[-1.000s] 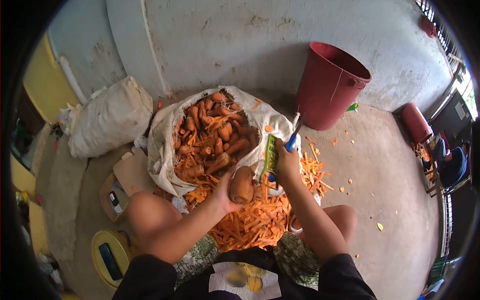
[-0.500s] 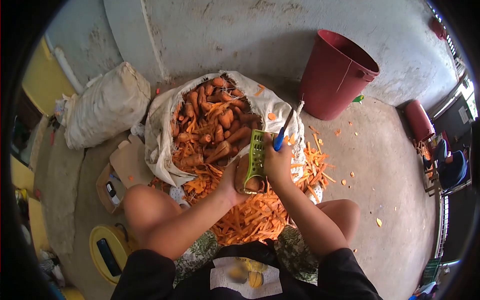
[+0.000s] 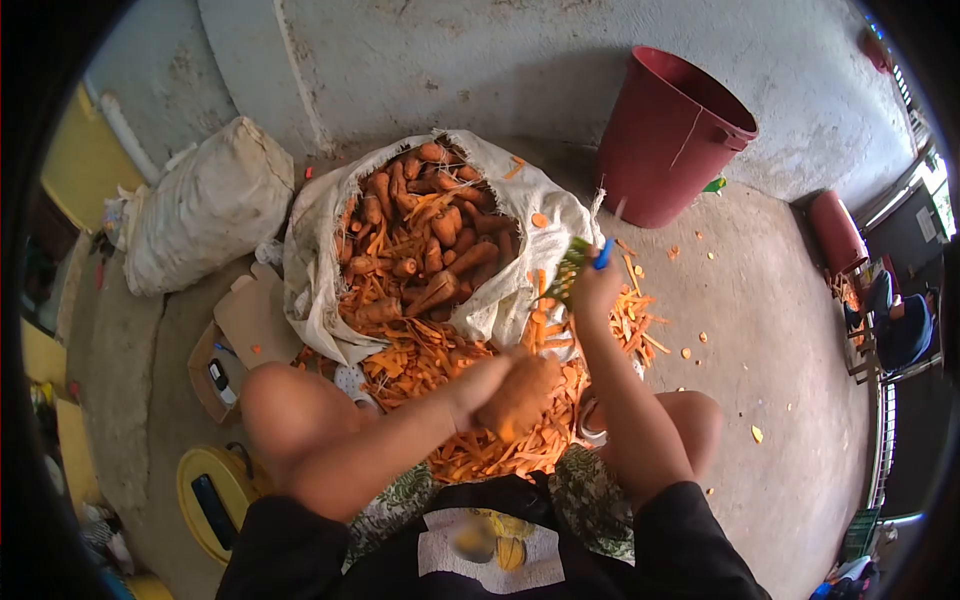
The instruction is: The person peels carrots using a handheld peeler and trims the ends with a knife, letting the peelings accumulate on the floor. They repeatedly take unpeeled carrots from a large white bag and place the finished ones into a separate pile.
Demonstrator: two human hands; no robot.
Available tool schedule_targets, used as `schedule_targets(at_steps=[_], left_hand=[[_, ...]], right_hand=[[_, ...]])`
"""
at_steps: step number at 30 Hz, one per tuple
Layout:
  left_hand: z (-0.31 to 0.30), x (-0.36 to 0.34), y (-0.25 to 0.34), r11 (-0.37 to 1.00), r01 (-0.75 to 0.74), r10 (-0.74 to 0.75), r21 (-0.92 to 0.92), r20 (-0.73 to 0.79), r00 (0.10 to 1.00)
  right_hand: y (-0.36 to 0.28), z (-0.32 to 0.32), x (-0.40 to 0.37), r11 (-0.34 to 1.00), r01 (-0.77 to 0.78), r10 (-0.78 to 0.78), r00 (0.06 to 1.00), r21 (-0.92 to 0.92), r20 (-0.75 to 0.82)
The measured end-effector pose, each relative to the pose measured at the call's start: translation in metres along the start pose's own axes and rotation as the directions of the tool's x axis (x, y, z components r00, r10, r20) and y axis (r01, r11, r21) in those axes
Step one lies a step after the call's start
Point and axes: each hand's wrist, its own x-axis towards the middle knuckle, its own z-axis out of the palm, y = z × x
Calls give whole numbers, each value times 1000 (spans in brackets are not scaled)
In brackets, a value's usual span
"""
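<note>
My left hand [image 3: 482, 387] is wrapped around a thick carrot [image 3: 523, 397], blurred by motion, just above a heap of orange peelings [image 3: 510, 452]. Up and to the right, my right hand [image 3: 597, 292] grips a green perforated grater [image 3: 567, 272], also smeared. The same hand holds a blue-handled knife [image 3: 604, 254], its blade pointing away from me. The grater and the carrot are apart. Beyond my hands lies an open white woven sack [image 3: 312, 275] full of carrots [image 3: 435, 235], with loose peelings at its mouth.
A tall red bin [image 3: 665, 140] stands by the wall at the back right. A stuffed white sack [image 3: 212, 210] leans at the left. Nearer are an open cardboard box [image 3: 262, 318] and a yellow lid [image 3: 190, 505] carrying a phone [image 3: 213, 510]. Scraps dot the concrete floor [image 3: 780, 330].
The grater has come off the carrot and moved up and right with my right hand and the knife. My left hand has shifted slightly right and down, turning the carrot.
</note>
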Motion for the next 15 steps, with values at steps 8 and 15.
schedule_targets(at_steps=[8,15], left_hand=[[-10,11,16,973,-208,154,-104,-381,912],[-7,11,21,970,-235,198,-67,-349,916]], right_hand=[[-54,-6,-53,946,-154,72,958,286,277],[-40,-2,-78,963,266,-247,934,-41,257]])
